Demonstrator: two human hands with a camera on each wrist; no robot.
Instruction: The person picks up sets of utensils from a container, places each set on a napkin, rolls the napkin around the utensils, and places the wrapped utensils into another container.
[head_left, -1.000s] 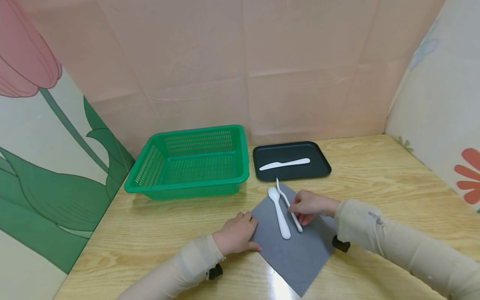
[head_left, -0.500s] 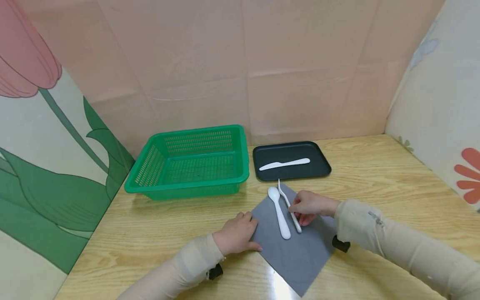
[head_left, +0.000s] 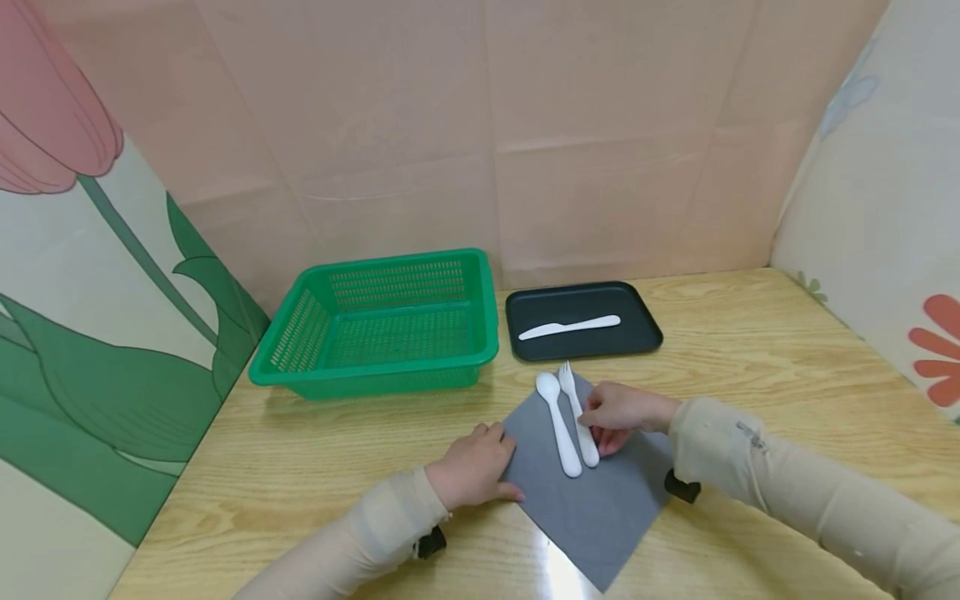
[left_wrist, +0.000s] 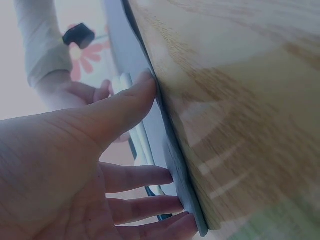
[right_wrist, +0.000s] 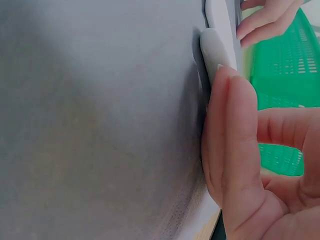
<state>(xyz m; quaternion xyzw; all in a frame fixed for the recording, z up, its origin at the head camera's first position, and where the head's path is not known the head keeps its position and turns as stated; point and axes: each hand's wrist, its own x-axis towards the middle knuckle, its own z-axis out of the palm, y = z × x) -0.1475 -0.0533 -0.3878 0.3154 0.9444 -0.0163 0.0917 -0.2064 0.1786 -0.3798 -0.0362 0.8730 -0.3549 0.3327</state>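
Observation:
A grey napkin lies on the table, turned so a corner faces me. On it is a white spoon, bowl end away from me. Right beside the spoon, a white fork lies nearly parallel, tines facing up and handle toward me. My right hand pinches the fork at its handle; in the right wrist view the fingers hide much of it. My left hand rests at the napkin's left edge, fingers extended and spread along that edge in the left wrist view.
Behind the napkin stands a black tray bearing a white knife. A green plastic basket with slotted walls is at the back left. A pink covering hangs behind the wooden table.
My right hand has rolled the fork from its side to flat, tines up, with its handle shifting slightly left toward the spoon. My left hand and the napkin have stayed put.

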